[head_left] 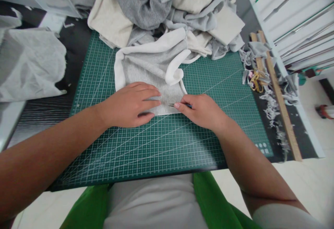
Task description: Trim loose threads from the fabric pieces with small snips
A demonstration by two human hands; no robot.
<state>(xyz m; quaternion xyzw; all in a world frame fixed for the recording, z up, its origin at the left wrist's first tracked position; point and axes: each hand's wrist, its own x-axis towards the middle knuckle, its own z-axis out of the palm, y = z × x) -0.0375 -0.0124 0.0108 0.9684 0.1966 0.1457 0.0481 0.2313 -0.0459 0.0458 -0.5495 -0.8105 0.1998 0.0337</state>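
Head view: a grey fabric piece (152,70) w/ a white rolled edge is laid flat on the green cutting mat (161,142), near its far-middle. The left hand (130,104) is spread open, palm down, pressed on the cloth's near edge; nothing is gripped. The right hand (202,110) is pinched shut on a thin metal tool (174,105), prob. tweezers or a fine blade, tip resting at the fabric's lower right edge, just beside the left fingertips. For clean work, the cloth should be kept taut & flat under the left palm, fingers kept clear of the tip, and the tool guided in short strokes along the edge. A fabric pile (172,9) is heaped behind; a wooden ruler (279,96) and scissors (257,81) lie at right among scraps.
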